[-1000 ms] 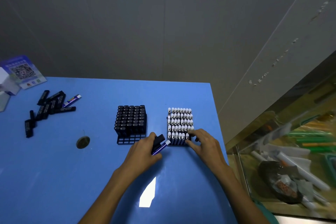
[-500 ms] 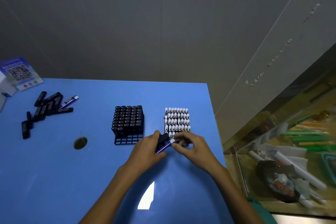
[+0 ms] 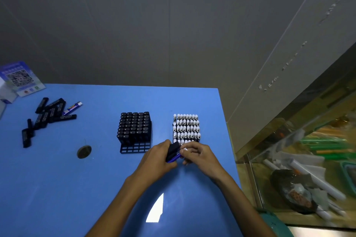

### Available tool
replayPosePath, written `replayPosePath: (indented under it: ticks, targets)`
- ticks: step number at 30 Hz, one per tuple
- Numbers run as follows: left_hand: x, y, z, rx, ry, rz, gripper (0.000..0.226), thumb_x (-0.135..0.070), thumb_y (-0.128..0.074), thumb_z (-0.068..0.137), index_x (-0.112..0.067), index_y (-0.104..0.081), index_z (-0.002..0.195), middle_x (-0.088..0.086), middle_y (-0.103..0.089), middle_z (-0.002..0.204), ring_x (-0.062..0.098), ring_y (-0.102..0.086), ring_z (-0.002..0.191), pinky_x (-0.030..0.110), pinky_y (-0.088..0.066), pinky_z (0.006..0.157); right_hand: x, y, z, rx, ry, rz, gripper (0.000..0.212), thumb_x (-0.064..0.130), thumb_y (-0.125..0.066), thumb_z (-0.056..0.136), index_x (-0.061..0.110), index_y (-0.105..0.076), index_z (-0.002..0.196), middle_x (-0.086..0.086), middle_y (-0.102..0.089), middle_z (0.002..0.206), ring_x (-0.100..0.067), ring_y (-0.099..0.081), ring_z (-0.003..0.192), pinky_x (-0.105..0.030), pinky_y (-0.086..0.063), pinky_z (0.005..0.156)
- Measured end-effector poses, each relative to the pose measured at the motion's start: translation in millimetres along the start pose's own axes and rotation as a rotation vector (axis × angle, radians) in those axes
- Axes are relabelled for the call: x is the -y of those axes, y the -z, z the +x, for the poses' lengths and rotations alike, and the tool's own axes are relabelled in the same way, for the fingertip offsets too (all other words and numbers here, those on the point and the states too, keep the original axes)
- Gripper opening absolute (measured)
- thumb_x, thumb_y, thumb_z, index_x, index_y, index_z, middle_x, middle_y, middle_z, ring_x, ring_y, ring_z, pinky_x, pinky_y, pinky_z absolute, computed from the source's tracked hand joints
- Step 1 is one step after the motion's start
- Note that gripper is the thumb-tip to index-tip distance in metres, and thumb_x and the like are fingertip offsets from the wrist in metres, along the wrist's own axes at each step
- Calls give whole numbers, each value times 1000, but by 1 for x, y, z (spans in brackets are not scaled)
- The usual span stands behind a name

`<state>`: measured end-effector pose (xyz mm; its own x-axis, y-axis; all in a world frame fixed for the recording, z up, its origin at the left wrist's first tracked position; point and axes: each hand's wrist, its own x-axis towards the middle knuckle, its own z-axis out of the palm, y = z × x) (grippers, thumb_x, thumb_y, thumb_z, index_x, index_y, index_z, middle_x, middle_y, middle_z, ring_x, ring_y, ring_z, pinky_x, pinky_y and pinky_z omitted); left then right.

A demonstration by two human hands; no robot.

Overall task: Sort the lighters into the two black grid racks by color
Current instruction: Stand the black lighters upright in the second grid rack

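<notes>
Two black grid racks stand on the blue table (image 3: 57, 188). The left rack (image 3: 134, 148) holds black lighters, with its front rows empty. The right rack (image 3: 185, 129) holds several white-capped lighters. My left hand (image 3: 156, 161) grips a black lighter (image 3: 173, 149) and a blue white-capped lighter (image 3: 174, 157) just in front of the right rack. My right hand (image 3: 198, 157) pinches the white-capped end of the blue lighter. The right rack's front row is hidden behind my hands.
A loose pile of black lighters (image 3: 46, 117) and one blue white-capped lighter (image 3: 73, 106) lie at the far left. A round hole (image 3: 84, 151) is in the table. A QR card (image 3: 21, 78) stands at the back left. A glass cabinet (image 3: 308, 159) sits right of the table edge.
My right hand left the white-capped rack's front row and came over to my left hand, taking hold of the blue lighter's end. My left hand rose slightly toward the rack.
</notes>
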<state>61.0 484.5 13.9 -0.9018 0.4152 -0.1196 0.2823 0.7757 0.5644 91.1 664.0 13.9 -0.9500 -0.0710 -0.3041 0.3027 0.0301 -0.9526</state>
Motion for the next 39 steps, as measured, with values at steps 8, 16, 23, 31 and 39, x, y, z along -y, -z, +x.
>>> replayPosePath:
  ticks: [8, 16, 23, 31, 39]
  targets:
    - [2, 3, -2, 9, -25, 45, 34, -34, -69, 82, -24, -36, 79, -9, -41, 79, 15, -45, 73, 28, -28, 59, -7, 19, -4, -105, 23, 35, 12, 7, -66, 89, -2, -63, 98, -12, -66, 75, -24, -65, 69, -30, -55, 71]
    - [1, 7, -6, -5, -3, 43, 37, -28, -60, 89, -29, -28, 70, -10, -42, 70, 17, -49, 69, 28, -29, 56, -9, 56, -7, -210, 136, -313, 10, 9, -67, 88, 18, -64, 93, 0, -67, 68, -19, -68, 63, -22, -51, 67]
    - [1, 6, -7, 7, 12, 32, 40, -28, -61, 89, -29, -27, 69, -10, -43, 68, 17, -52, 68, 25, -30, 54, -7, 68, -2, -187, 137, -615, 9, 10, -70, 85, 18, -71, 89, 2, -65, 69, -8, -63, 56, -15, -44, 58]
    - [6, 5, -7, -22, 31, 40, 31, -28, -60, 88, -24, -34, 73, -8, -46, 68, 15, -50, 66, 19, -27, 49, -10, 70, 4, -193, 140, -683, 9, 18, -65, 89, 26, -69, 89, 5, -64, 71, -13, -61, 42, -23, -51, 56]
    - [4, 4, -7, -14, 26, 37, 28, -26, -60, 89, -22, -36, 74, -8, -46, 68, 15, -50, 65, 18, -26, 50, -13, 65, 12, -200, 179, -759, 11, 16, -72, 80, 24, -65, 86, 9, -61, 67, -8, -57, 58, -17, -45, 59]
